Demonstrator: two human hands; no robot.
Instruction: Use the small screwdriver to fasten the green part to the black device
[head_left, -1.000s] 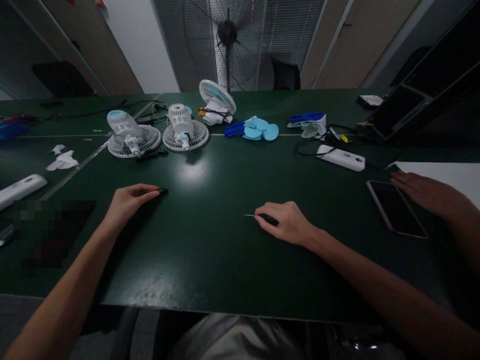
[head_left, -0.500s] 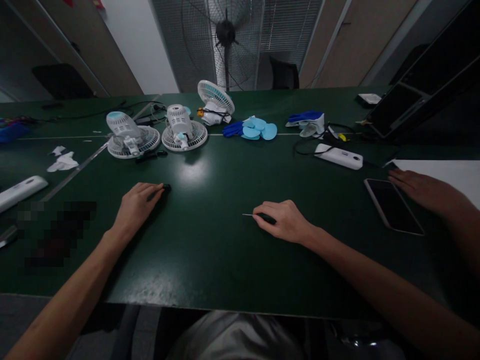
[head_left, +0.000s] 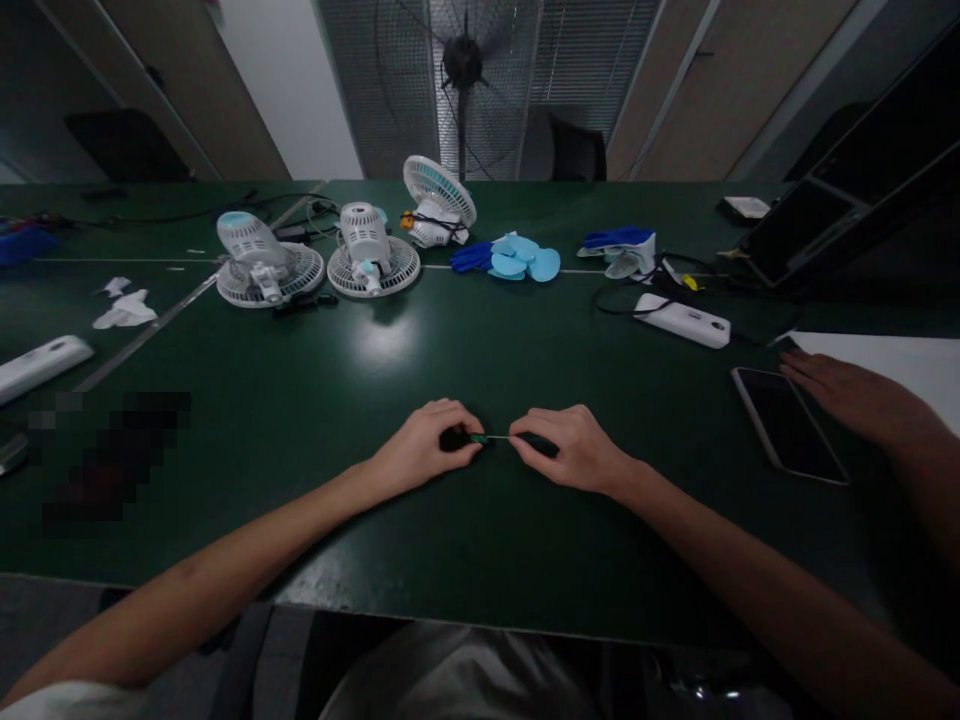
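In the head view, my right hand (head_left: 574,445) rests low over the table, its fingers closed round the dark handle of a small screwdriver (head_left: 541,443). The thin metal shaft points left. Opposite it, my left hand (head_left: 433,440) pinches a small dark piece with some green on it (head_left: 478,438) between thumb and fingertips. The shaft's tip meets this piece, or lies right at it; whether it goes inside I cannot tell. Both hands are close together above the middle of the dark green table (head_left: 420,545).
Three small white fans (head_left: 373,255) stand at the back, beside light blue fan blades (head_left: 523,258) and blue gloves (head_left: 619,240). At right lie a white power bank-like block (head_left: 682,320) and a phone (head_left: 787,425), with another person's hand (head_left: 855,395) near it.
My left hand has moved right with the small dark piece, up to the screwdriver's tip. My right hand has stayed nearly in place. The view has shifted slightly.
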